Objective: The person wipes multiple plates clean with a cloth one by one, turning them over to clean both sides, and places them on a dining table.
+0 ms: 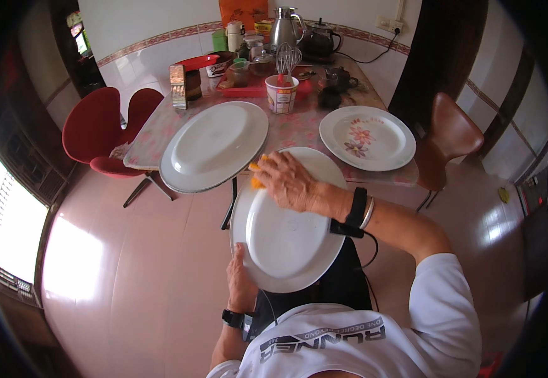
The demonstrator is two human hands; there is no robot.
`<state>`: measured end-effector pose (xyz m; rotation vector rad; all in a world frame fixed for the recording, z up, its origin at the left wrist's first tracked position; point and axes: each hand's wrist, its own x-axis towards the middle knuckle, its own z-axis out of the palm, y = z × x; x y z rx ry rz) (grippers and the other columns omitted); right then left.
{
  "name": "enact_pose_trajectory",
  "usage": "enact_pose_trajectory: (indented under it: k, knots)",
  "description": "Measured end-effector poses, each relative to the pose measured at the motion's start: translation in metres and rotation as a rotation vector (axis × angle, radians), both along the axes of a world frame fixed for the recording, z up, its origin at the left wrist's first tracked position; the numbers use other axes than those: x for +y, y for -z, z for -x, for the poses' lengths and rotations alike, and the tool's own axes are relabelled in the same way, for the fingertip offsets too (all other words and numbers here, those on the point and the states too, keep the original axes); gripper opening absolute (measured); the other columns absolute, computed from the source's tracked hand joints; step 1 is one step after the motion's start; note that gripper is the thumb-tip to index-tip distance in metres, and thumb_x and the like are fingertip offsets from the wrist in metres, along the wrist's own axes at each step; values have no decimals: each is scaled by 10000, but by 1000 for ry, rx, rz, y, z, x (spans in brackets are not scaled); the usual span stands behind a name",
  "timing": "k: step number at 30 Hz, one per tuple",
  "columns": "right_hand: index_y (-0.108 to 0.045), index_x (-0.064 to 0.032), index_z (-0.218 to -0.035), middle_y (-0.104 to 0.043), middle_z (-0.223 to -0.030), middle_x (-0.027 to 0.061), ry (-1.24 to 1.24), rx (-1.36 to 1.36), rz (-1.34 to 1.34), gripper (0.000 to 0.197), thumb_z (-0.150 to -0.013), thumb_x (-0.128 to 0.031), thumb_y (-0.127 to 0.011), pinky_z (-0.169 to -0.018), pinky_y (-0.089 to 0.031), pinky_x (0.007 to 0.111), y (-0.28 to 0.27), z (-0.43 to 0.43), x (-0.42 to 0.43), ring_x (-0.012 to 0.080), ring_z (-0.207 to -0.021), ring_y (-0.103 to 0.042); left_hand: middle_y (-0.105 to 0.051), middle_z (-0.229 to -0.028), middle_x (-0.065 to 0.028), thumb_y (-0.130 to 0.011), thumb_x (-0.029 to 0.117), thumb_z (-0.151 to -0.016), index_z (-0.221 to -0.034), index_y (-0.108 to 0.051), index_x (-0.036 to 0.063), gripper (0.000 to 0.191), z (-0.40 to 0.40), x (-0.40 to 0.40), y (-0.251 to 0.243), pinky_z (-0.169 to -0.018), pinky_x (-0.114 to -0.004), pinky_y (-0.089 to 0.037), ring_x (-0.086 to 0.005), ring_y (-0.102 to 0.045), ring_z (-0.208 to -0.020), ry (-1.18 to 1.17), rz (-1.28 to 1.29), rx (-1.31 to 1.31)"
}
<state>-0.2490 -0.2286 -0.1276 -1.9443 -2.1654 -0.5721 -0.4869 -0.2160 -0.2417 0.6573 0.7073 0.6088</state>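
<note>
My left hand (241, 282) grips the lower left rim of a white oval plate (283, 236), its thumb on the face towards me; the fingers behind are hidden. The plate is tilted over my lap with its underside showing. Near its upper left rim, my right hand (287, 182) presses an orange cloth (257, 182), mostly covered by the fingers. Another white oval plate (215, 144) lies upside down at the table's front left, jutting over the edge. At the front right, a white oval plate with printed flowers (367, 138) lies face up.
Behind the plates on the table (297, 127) stand a paper cup (281, 94) holding a wire whisk (288, 59), a red tray (243, 90), a steel jug (284, 30) and a glass pot (320, 40). A red chair (94, 125) is at the left, a brown chair (455, 127) at the right.
</note>
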Motion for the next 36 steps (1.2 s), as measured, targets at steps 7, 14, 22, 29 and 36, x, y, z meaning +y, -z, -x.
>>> enact_pose_trajectory:
  k: [7,14,22,29,36]
  knots:
    - [-588,16,-1271,-605,-1221,148,190,1,-59,429,-852,-72,-569,-966,-441,430,-11,-47,-31,316,-1054,-515,-674,-1065,-150,-455,415,-1056,-1205,-568,-80,529,0,-1,7,-836,-319,-522,-196,-645,-935,-57,-295,159]
    - [-545,56,-1264,-555,-1243,205,300,67,-226,413,-872,-69,-580,-972,-446,411,14,-43,-103,353,-1059,-522,-596,-1253,-147,-518,484,-1015,-1369,-479,-27,623,-4,1,-22,-934,-355,-494,-243,-589,-1112,14,-19,40]
    - [-543,61,-1319,-524,-1327,219,292,154,-352,475,-852,-4,-603,-965,-494,441,58,27,-182,396,-1167,-539,-576,-1290,-142,-561,478,-993,-1414,-427,16,639,-5,-1,-25,-953,-387,-515,-247,-594,-1152,53,-9,6]
    - [-634,33,-1233,-540,-1362,169,4,108,-231,382,-873,-90,-653,-986,-513,372,80,74,-203,346,-1238,-521,-569,-1343,-158,-582,456,-986,-1438,-417,32,641,-4,5,-16,-987,-420,-510,-276,-582,-1195,36,-9,-6]
    - [-610,53,-1249,-561,-1314,163,23,133,-178,389,-882,-70,-647,-1001,-490,378,29,55,-170,337,-1213,-532,-611,-1236,-135,-560,468,-998,-1372,-459,-10,616,-5,-1,-26,-901,-357,-537,-233,-626,-1074,30,6,8]
